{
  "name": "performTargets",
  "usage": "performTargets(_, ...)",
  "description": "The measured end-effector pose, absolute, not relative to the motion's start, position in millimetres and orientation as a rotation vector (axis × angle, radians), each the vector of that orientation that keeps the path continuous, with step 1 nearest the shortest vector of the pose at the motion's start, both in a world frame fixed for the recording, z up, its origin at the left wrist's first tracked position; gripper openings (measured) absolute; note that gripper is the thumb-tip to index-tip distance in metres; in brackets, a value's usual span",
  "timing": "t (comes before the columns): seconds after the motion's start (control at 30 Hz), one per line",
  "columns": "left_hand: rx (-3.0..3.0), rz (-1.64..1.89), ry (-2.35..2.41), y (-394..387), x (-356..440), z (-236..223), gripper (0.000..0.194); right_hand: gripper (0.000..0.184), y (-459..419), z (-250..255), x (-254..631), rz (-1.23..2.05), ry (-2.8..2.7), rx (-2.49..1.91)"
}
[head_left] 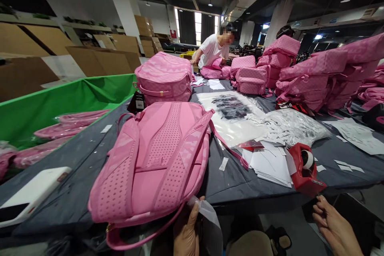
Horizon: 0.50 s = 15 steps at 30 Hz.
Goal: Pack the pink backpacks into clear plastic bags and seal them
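- Backpack (156,160) in pink lay strap side up, left of centre in the lower half of the frame, with no covering around it.
- Your left hand (186,228), at the bottom centre, gripped a translucent film (212,218) between thumb and fingers, near the lower right side of the backpack; the film was not around it.
- Your right hand (336,224), at the lower right, had its fingers curled just beside the red tape dispenser (300,180); whether they pinched anything, I cannot tell.
- No tape showed on the backpack, so your work on it looked far from finished.
- Pink goods (69,122) in clear plastic, at the left edge by the green cloth (90,94), seemed done.
- Pink bags (312,64) stacked at the upper right, and another backpack (165,76) behind yours, stood unwrapped, which suggested plenty was left.
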<state>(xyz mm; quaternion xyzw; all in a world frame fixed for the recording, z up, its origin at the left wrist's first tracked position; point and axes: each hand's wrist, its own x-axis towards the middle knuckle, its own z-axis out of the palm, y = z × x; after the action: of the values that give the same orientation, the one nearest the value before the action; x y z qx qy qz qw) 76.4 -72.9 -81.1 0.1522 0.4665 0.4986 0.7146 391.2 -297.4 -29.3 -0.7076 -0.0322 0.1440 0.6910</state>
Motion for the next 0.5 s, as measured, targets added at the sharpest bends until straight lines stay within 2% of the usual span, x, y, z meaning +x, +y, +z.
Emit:
performTargets(0.13, 0.383, 1.139, 0.993, -79.8, 76.6, -78.3, 0.060, 0.062, -262.0, -47.1, 363.4, 0.569, -0.169, -1.646)
performTargets(0.3, 0.529, 1.231, 0.930, -84.0, 84.1, -69.4, 0.054, 0.050, -190.1, -26.9, 291.3, 0.966, -0.687, -1.543)
performTargets(0.4, 0.560, 1.275, 0.876, -80.3, 84.8, -64.8, 0.053, 0.048, -139.4, 7.2, 250.3, 1.038, -1.381, -1.490)
performTargets(0.5, 0.611, 1.295, 0.829, -80.0, 83.9, -62.7, 0.050, 0.047, -97.1, 25.3, 224.3, 0.883, -1.913, -1.414)
